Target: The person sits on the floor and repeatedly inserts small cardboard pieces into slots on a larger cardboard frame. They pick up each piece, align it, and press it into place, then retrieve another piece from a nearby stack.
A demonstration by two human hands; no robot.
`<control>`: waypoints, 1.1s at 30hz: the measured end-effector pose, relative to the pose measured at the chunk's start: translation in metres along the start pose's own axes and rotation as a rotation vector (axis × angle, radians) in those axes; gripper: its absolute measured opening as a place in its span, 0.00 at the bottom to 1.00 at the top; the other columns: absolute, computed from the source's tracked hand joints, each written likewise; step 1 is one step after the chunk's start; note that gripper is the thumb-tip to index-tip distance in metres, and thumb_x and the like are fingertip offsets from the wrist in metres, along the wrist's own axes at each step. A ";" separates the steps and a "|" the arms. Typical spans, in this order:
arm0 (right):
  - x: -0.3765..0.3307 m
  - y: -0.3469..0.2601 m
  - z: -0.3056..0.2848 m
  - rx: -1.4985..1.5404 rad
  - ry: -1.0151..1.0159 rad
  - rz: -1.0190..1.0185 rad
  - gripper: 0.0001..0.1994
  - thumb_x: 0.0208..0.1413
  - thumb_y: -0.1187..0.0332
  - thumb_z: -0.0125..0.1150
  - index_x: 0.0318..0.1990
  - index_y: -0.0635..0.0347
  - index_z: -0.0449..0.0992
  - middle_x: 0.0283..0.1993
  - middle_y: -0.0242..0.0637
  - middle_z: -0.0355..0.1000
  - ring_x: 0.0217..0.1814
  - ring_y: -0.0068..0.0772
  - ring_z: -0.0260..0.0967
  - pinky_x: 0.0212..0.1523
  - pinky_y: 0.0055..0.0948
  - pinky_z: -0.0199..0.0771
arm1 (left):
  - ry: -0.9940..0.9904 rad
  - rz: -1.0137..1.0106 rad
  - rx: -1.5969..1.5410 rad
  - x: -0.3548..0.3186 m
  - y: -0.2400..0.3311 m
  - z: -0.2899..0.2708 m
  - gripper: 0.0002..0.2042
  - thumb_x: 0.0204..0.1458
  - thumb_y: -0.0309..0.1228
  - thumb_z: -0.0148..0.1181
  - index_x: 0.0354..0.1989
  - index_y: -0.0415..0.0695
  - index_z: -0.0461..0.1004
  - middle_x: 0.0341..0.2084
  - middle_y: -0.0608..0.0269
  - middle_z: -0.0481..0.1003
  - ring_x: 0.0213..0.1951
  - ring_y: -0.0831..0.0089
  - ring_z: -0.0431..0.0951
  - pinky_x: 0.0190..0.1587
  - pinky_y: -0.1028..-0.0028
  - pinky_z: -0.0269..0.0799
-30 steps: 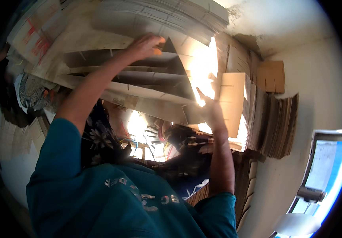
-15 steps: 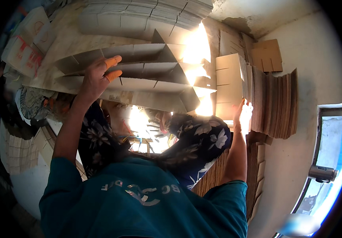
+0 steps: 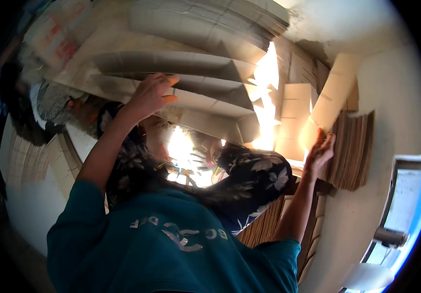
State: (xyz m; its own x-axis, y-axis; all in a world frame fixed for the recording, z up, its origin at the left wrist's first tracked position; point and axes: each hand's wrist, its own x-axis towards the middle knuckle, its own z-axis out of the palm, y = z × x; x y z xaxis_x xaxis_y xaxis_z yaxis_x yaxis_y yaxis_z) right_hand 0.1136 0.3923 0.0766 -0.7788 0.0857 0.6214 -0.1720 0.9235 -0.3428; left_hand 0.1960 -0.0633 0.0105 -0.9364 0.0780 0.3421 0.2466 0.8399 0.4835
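At upper centre: left hand (image 3: 151, 94) fingers curled, grip pinching edge of folded cardboard divider set (image 3: 181, 93). Long axis left-right, strips fanning rightward from grip. Right hand (image 3: 320, 152) spread flat against upright cardboard sheet (image 3: 335, 97), beside flat cardboard stack (image 3: 354, 151). Left hand nearer divider.

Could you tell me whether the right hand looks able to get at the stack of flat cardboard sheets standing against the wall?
Probably yes: the right hand already rests at the edge of the stack of flat cardboard sheets, with nothing between them. The left hand is busy on the folded cardboard piece.
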 end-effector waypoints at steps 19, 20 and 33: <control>-0.020 -0.169 0.044 0.382 -0.721 -0.181 0.28 0.51 0.80 0.60 0.62 0.56 0.63 0.34 0.40 0.77 0.30 0.21 0.67 0.35 0.18 0.69 | -0.126 0.049 -0.015 -0.003 -0.013 0.022 0.10 0.38 0.31 0.65 0.29 0.41 0.76 0.40 0.60 0.73 0.50 0.62 0.69 0.59 0.60 0.55; -0.023 -0.171 0.048 0.407 -0.683 -0.187 0.27 0.52 0.80 0.60 0.61 0.56 0.64 0.33 0.44 0.76 0.30 0.25 0.68 0.35 0.21 0.71 | -0.128 0.062 -0.022 -0.002 -0.012 0.023 0.10 0.38 0.31 0.65 0.29 0.41 0.76 0.38 0.60 0.74 0.48 0.62 0.70 0.57 0.61 0.57; -0.010 -0.174 0.054 0.383 -0.653 -0.335 0.28 0.49 0.81 0.61 0.60 0.55 0.66 0.36 0.47 0.75 0.27 0.31 0.71 0.30 0.27 0.72 | -0.025 0.069 -0.123 -0.003 -0.014 0.039 0.08 0.39 0.30 0.64 0.28 0.41 0.75 0.30 0.61 0.75 0.35 0.60 0.75 0.38 0.65 0.69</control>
State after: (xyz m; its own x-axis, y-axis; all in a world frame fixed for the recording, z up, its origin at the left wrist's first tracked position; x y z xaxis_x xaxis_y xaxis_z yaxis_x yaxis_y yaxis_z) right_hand 0.1188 0.2100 0.0917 -0.8232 -0.5149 0.2390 -0.5587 0.6601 -0.5021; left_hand 0.1851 -0.0546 -0.0288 -0.9219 0.1481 0.3580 0.3378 0.7599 0.5554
